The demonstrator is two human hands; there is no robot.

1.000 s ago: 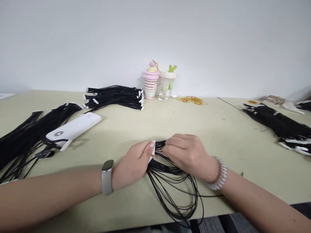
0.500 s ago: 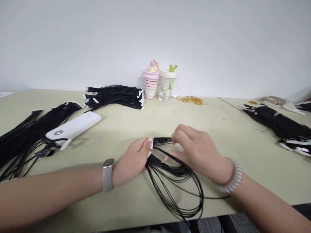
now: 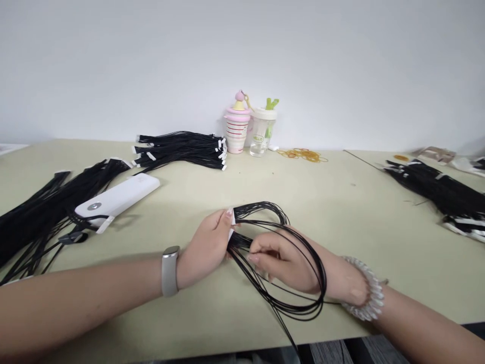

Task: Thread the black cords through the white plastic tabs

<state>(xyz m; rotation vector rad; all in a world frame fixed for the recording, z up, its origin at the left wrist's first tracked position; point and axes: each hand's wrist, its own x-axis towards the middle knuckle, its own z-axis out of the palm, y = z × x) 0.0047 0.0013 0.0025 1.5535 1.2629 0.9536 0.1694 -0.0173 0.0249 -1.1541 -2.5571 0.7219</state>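
Note:
A bundle of thin black cords [image 3: 299,298] with a white tag at one end lies looped on the pale green table [image 3: 341,202]. My left hand [image 3: 206,247], with a grey band on its wrist, is closed on the tagged end of the bundle. My right hand [image 3: 288,260], with a clear coil bracelet on its wrist, sits inside the loop, so the cords run over its back. Its thumb and fingers pinch the cords just right of my left hand.
A white power bank [image 3: 117,199] lies on black cords [image 3: 41,212] at the left. More tagged cord bundles lie at the back [image 3: 182,149] and at the right [image 3: 439,194]. Two small cups [image 3: 248,129] and yellow rubber bands [image 3: 303,155] stand by the wall.
My right hand came down and back toward me, from the top of the bundle into the loop. The cords now wrap over its back. My left hand kept its hold.

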